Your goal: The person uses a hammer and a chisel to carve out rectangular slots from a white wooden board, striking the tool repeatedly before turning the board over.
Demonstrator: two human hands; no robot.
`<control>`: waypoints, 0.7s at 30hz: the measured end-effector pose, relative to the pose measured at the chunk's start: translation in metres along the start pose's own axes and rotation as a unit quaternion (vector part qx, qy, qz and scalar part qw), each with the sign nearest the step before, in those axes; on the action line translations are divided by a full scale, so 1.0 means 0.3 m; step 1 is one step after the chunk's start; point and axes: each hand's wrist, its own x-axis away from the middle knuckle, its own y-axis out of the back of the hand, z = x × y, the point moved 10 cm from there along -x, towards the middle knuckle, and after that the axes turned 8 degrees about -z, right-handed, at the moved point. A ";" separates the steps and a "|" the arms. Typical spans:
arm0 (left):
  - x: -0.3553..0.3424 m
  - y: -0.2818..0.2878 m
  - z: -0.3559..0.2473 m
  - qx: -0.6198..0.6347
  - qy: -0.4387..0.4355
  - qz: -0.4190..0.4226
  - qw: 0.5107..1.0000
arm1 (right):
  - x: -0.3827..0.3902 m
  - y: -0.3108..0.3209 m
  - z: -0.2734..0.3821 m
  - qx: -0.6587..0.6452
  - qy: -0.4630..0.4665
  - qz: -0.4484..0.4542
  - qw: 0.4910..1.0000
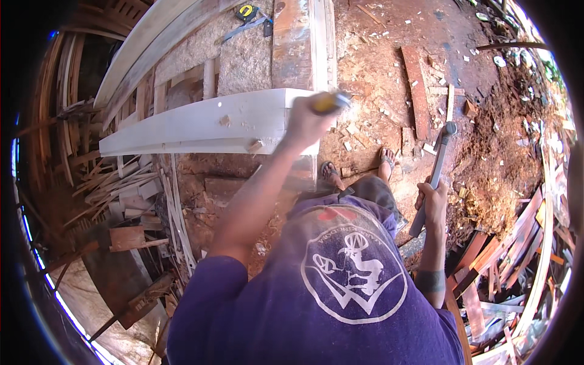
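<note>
Viewpoint: looking down over a person's purple printed shirt [316, 286] at a sawdust-strewn dirt floor [377, 79] in a woodworking yard.
Left hand [304, 121]: raised out in front, its grip clenched around a yellow-handled tool [328, 102]. The tool is blurred, so its kind cannot be told. The hand is over the right end of the pale beam.
Right hand [433, 204]: lowered at the person's right side, its grip closed around the handle of a hammer [433, 176]. The grey handle slants upward, with the metal head at its top end.
Pale beam [201, 125]: a long, white-painted timber running across the left half of the scene, with a few small chips lying on its top face. Its right end is just in front of the person.
Feet [359, 167]: in sandals, on the floor below the beam's right end.
Floor: wood chips and a reddish plank [415, 91] lie on it.
Scrap wood: a pile of strips [121, 188] under the beam's left end.
Tape measure [246, 11]: yellow, near the top edge on a rough board [243, 58].
</note>
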 end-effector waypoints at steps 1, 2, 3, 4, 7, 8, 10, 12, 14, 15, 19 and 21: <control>0.031 -0.128 -0.019 -0.163 -0.064 0.112 0.978 | 0.003 0.000 -0.001 0.002 -0.001 -0.001 1.000; 0.061 -0.220 -0.074 -0.161 -0.103 0.155 0.969 | 0.006 -0.004 -0.006 -0.001 -0.003 0.002 1.000; 0.090 -0.291 -0.059 -0.196 -0.162 0.180 0.950 | 0.010 -0.010 -0.006 -0.005 -0.003 0.008 1.000; 0.118 -0.328 -0.020 -0.243 -0.189 0.206 0.929 | 0.004 -0.007 -0.024 0.000 0.000 0.011 1.000; 0.166 -0.356 0.015 -0.311 -0.189 0.237 0.901 | 0.015 0.027 -0.047 0.002 -0.016 0.007 1.000; 0.177 -0.346 0.041 -0.339 -0.164 0.240 0.895 | 0.016 0.045 -0.061 0.003 -0.018 0.005 1.000; 0.204 -0.296 0.132 -0.352 -0.114 0.241 0.897 | 0.007 0.083 -0.101 -0.001 -0.033 -0.014 0.999; 0.207 -0.234 0.158 -0.326 -0.064 0.212 0.919 | 0.004 0.109 -0.121 -0.003 -0.039 -0.019 0.999; 0.188 -0.237 0.147 -0.293 -0.061 0.248 0.921 | -0.003 0.130 -0.133 -0.002 -0.045 -0.021 0.999; 0.178 -0.247 0.120 -0.263 -0.057 0.284 0.920 | -0.006 0.135 -0.138 -0.008 -0.051 -0.023 0.998; 0.113 -0.345 -0.114 -0.013 -0.022 0.290 0.957 | -0.020 0.150 -0.151 -0.019 -0.074 -0.034 0.997; 0.130 -0.374 -0.126 -0.140 -0.098 0.305 0.937 | -0.007 0.139 -0.128 -0.030 -0.070 -0.033 0.997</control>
